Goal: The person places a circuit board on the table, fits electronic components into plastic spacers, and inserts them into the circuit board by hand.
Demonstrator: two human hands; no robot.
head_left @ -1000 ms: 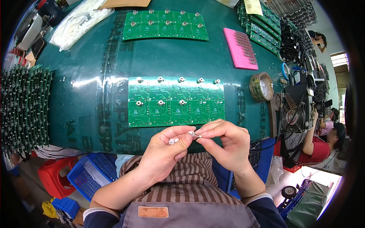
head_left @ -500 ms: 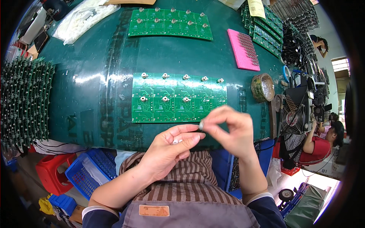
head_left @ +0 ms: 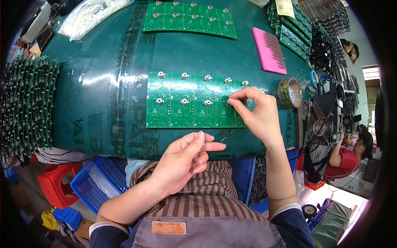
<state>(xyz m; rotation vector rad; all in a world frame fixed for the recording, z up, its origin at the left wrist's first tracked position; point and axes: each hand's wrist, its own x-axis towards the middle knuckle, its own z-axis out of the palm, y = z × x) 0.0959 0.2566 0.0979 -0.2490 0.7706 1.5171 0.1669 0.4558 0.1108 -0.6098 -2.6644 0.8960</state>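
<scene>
A green circuit board panel [head_left: 178, 120] lies flat on the table before me, with small round white-and-metal parts along its far row and on the left part of its near row. My right hand [head_left: 262, 115] is over the panel's right side, thumb and index finger pinched at the fourth place of the near row. Its fingertips mostly hide the small part in the pinch. Nearer to me, off the panel's front edge, my left hand [head_left: 182, 161] is half closed, thumb pressed on the curled fingers, two fingers pointing right. Whatever its palm holds is hidden now.
A second panel [head_left: 188, 25] with similar parts lies farther back. Pink foam [head_left: 264, 53] holds rows of small parts, near a tape roll [head_left: 289, 93]. Stacked boards [head_left: 29, 107] stand left; a bag of white pieces [head_left: 89, 18] lies far left. A fan [head_left: 320, 126] stands right.
My right hand has moved from beside the left fingertips up and right onto the panel, carrying a small whitish part. White pieces seen in my left hand are now covered by its fingers.
</scene>
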